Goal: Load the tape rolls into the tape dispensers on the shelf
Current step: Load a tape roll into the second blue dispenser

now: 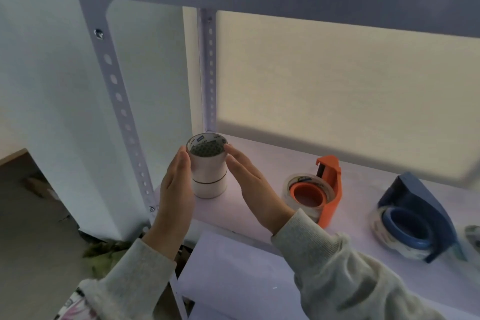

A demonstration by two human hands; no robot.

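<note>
A stack of clear tape rolls stands upright at the left end of the white shelf. My left hand and my right hand flank it with flat palms and straight fingers, fingertips touching the top roll on either side. An orange tape dispenser lies to the right with a tape roll on its hub. Farther right a blue tape dispenser also carries a roll.
A perforated metal upright runs just left of the stack, a second upright stands behind it. The upper shelf beam crosses overhead. Part of another roll shows at the right edge. A lower shelf lies below.
</note>
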